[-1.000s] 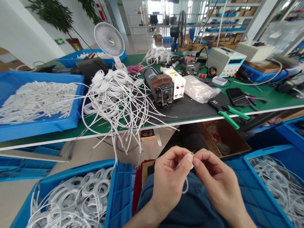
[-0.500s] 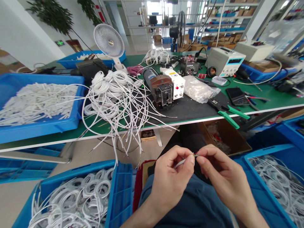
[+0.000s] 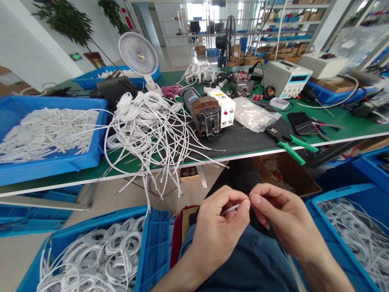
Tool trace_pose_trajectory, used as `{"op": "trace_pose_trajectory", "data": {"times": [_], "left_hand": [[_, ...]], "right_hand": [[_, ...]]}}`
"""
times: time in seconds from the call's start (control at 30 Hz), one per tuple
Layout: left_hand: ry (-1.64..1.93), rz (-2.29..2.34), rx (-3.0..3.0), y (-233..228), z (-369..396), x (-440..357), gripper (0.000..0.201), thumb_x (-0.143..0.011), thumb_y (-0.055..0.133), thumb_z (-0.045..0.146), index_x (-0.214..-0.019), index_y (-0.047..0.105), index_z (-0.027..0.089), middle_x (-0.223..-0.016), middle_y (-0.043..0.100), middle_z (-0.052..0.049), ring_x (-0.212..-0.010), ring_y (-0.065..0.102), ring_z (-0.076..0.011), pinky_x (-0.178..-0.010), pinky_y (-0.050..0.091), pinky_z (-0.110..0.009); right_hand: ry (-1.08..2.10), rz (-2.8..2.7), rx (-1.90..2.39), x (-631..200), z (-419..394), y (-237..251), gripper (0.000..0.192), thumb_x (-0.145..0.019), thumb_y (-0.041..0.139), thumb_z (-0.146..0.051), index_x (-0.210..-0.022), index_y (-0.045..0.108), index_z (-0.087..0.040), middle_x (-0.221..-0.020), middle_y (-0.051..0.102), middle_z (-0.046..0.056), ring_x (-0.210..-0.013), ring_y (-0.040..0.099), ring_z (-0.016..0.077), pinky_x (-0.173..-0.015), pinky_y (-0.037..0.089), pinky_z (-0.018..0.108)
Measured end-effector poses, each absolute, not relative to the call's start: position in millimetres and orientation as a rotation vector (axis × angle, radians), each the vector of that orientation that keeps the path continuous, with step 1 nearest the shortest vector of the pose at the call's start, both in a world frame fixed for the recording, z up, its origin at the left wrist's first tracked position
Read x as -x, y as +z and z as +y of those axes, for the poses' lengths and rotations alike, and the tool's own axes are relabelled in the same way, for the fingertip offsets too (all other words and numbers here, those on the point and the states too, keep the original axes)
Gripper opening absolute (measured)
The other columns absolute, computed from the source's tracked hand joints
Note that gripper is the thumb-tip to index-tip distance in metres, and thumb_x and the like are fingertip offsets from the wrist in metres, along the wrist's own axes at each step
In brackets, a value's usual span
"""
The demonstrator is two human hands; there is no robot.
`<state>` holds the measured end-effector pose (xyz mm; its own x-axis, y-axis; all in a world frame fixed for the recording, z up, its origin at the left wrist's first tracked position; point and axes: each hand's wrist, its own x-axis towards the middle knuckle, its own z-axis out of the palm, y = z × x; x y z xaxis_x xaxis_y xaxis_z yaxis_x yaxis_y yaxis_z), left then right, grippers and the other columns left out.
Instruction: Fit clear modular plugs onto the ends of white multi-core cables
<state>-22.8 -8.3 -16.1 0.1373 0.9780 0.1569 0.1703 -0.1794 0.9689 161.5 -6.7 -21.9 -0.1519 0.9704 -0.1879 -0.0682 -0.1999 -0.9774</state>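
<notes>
Over my lap, my left hand (image 3: pixel 220 231) pinches a thin white cable (image 3: pixel 230 209) near its stripped end. My right hand (image 3: pixel 281 221) meets it from the right, thumb and forefinger closed on the fine wire tips at that end. The rest of the cable is hidden behind my left hand. Both hands sit below the green bench's front edge (image 3: pixel 212 160), between two blue crates.
A tangled pile of white cables (image 3: pixel 146 125) hangs over the bench edge. A small crimping machine (image 3: pixel 206 113), a blue tray of white pieces (image 3: pixel 45 134), a desk fan (image 3: pixel 138 54), green-handled pliers (image 3: pixel 291 148) and a cardboard box (image 3: pixel 288 174) stand around. Blue crates of coiled cables (image 3: pixel 103 251) (image 3: pixel 358 235) flank my lap.
My hands have risen slightly and the hanging loop of cable under my left hand is no longer seen. The coloured wire tips between my fingers are now covered by my fingertips.
</notes>
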Motion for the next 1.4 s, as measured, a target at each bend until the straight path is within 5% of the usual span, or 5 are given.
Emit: {"op": "trace_pose_trajectory", "data": {"times": [0.3, 0.53, 0.77, 0.97, 1.4], "left_hand": [[1.248, 1.181, -1.638, -20, -10, 16, 0.010, -0.101, 0.066, 0.015, -0.093, 0.070, 0.019, -0.084, 0.065, 0.001, -0.066, 0.052, -0.0093, -0.058, 0.040, -0.021], [1.222, 1.026, -1.576, -18, -4, 19, 0.013, -0.100, 0.066, 0.013, -0.088, 0.068, 0.016, -0.082, 0.062, 0.001, -0.068, 0.053, -0.0090, -0.059, 0.041, -0.019], [1.040, 1.055, -1.376, -25, 4, 12, 0.017, -0.105, 0.066, 0.026, -0.093, 0.072, 0.016, -0.082, 0.064, 0.001, -0.069, 0.052, -0.0108, -0.059, 0.040, -0.021], [1.008, 1.051, -1.332, -29, 11, 8, 0.015, -0.104, 0.071, 0.031, -0.104, 0.079, 0.019, -0.093, 0.076, -0.001, -0.078, 0.063, -0.0123, -0.067, 0.047, -0.020], [0.929, 0.901, -1.274, -32, 62, -12, 0.016, -0.103, 0.066, 0.023, -0.090, 0.072, 0.016, -0.080, 0.067, 0.000, -0.065, 0.055, -0.0100, -0.057, 0.043, -0.019]], "right_hand": [[0.492, -1.683, 1.287, -148, -26, -14, 0.010, -0.104, 0.070, -0.017, -0.104, 0.070, -0.027, -0.098, 0.073, -0.001, -0.088, 0.070, 0.0144, -0.078, 0.051, 0.025], [1.672, -1.208, 1.215, -164, -3, -13, 0.033, -0.105, 0.068, -0.052, -0.099, 0.071, -0.019, -0.060, 0.049, -0.006, -0.051, 0.039, 0.0108, -0.048, 0.031, 0.024], [0.813, -1.596, 1.469, -162, -17, -4, 0.022, -0.109, 0.065, -0.040, -0.095, 0.072, -0.024, -0.090, 0.071, 0.002, -0.081, 0.063, 0.0180, -0.072, 0.049, 0.029], [0.913, -1.489, 1.514, -167, -14, -2, 0.023, -0.106, 0.069, -0.044, -0.095, 0.073, -0.025, -0.079, 0.068, -0.001, -0.069, 0.059, 0.0154, -0.062, 0.048, 0.027], [1.605, -1.087, 1.339, -203, 42, -21, 0.031, -0.100, 0.076, -0.048, -0.091, 0.070, -0.019, -0.061, 0.050, -0.005, -0.053, 0.040, 0.0105, -0.052, 0.030, 0.026]]}}
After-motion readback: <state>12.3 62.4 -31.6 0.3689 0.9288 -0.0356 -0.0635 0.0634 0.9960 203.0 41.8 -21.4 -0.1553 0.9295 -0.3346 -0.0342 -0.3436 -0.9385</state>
